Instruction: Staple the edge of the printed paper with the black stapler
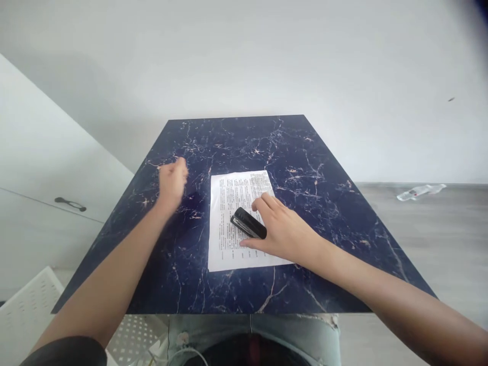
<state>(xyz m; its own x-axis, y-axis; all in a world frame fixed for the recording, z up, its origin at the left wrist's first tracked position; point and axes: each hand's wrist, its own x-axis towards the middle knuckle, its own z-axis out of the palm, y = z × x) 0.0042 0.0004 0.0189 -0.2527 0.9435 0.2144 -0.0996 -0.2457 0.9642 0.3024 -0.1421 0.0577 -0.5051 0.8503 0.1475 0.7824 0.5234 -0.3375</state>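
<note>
A black stapler (248,223) lies at a slant on printed white paper (224,256), which rests on the dark blue marbled table (244,145). Around the stapler's near end, my right hand (280,226) has its thumb and fingers apart, one on each side, without closing on it. Whether the palm touches the stapler cannot be made out. Left of the paper, my left hand (173,180) is over the tabletop with its fingers curled in, slightly blurred. Nothing shows in it.
A white cabinet with a dark handle (70,204) stands to the left. Below it is a white perforated basket (28,310). A crumpled clear plastic wrapper (421,191) lies on the floor by the wall at right. My legs are under the table's near edge.
</note>
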